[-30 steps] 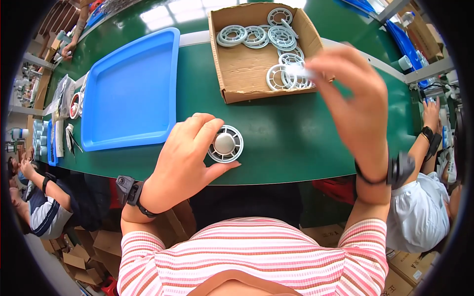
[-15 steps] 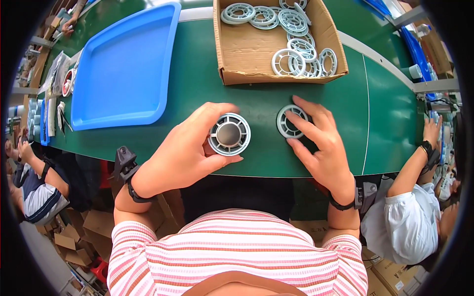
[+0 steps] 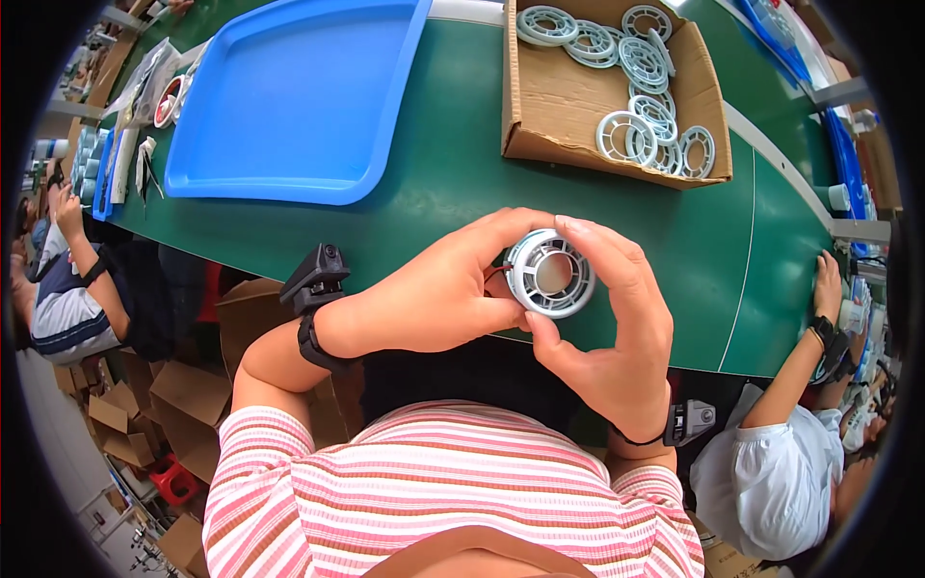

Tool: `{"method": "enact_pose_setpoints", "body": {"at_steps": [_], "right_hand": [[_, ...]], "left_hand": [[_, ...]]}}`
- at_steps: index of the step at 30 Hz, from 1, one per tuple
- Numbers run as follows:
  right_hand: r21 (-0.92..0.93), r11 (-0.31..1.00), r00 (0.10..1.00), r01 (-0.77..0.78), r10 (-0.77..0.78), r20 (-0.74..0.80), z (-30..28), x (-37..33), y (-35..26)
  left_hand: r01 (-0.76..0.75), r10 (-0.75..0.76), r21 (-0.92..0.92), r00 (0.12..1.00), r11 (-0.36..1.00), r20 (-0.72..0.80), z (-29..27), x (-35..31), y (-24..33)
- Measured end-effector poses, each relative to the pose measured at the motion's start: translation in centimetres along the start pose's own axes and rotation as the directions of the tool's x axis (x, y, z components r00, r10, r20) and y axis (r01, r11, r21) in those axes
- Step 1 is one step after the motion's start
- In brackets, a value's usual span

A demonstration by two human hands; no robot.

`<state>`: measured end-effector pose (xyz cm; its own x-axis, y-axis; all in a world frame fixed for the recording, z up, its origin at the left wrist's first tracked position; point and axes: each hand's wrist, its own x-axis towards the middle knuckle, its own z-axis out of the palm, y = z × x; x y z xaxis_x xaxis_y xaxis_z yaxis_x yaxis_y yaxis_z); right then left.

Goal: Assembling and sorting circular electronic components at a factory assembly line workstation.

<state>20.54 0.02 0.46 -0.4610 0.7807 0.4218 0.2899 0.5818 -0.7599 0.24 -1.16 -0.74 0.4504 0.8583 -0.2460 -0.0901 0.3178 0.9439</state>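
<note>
both hands meet around a spoked round part

the round part (image 3: 551, 274) is held just above the near edge of the green table (image 3: 434, 173), its spoked face and silvery centre turned up. the left hand (image 3: 424, 299) grips its left side between thumb and fingers. the right hand (image 3: 621, 328) curves about the other side, fingertips at the upper rim and thumb at the lower, pinching it too; the two thumbs nearly meet.

beyond the hands, to the right, is a cardboard box (image 3: 568, 106) with pale spoked rings (image 3: 626, 138) heaped along its far and right sides. a blue tray (image 3: 299, 96) lies up to the left. past the tray are a red-and-white round item (image 3: 169, 101) and pale cylinders (image 3: 89, 159). a person in a white top (image 3: 771, 472) sits at the right, another person (image 3: 82, 303) at the left.

half a second ago the right hand held a loose ring well apart from the round part; now it has come over to the left hand, and that ring no longer shows apart. tray and box both sit farther right in view.

a thin dark red wire (image 3: 495, 271) runs in among the left fingers, its end hidden. the underside of the round part is out of sight, several rings overlap, and the tray's far edge is cut off.
</note>
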Motion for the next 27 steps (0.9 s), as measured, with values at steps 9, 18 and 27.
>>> {"method": "enact_pose_setpoints", "body": {"at_steps": [9, 18, 27], "right_hand": [[-0.005, 0.999, 0.998, -0.041, 0.041, 0.038, 0.3, 0.3, 0.6], [-0.153, 0.988, 0.991, -0.031, 0.050, 0.125, -0.1, 0.6, 0.5], [0.062, 0.996, 0.996, -0.066, 0.062, 0.059, 0.8, 0.0, 1.5]], "left_hand": [[0.017, -0.016, 0.064, 1.000, 0.998, -0.015, -0.2, 0.1, -0.6], [-0.021, 0.023, -0.021, 0.997, 1.000, 0.080, -2.1, 0.2, -0.9], [0.357, -0.311, -0.259, 0.929, 0.898, 0.201, -3.3, 0.4, 2.0]]}}
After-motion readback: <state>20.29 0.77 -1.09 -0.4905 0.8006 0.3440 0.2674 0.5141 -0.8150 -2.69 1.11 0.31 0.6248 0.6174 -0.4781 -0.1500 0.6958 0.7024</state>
